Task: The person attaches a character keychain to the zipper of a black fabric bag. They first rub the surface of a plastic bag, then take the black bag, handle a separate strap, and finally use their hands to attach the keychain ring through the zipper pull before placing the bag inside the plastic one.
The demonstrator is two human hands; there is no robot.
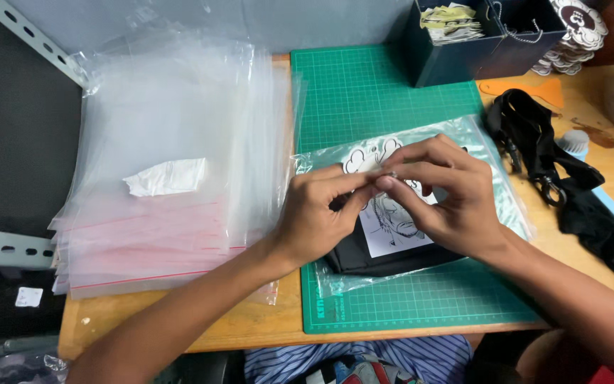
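Both hands meeting over green mat [392, 92] near counter's front edge. Left hand [314, 217] and right hand [449, 195] fingers pressed together, pinching tiny silver ring [393, 173] above clear bag [492, 178] with black cloth [364, 256] and drawing card [392, 231]. Best kept slow, steady, close over bag. Stack of bags [172, 156] at left edge.

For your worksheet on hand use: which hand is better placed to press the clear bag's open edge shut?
Probably the right hand: its fingertips already pinch the clear bag edge from above, while the left hand steadies it.
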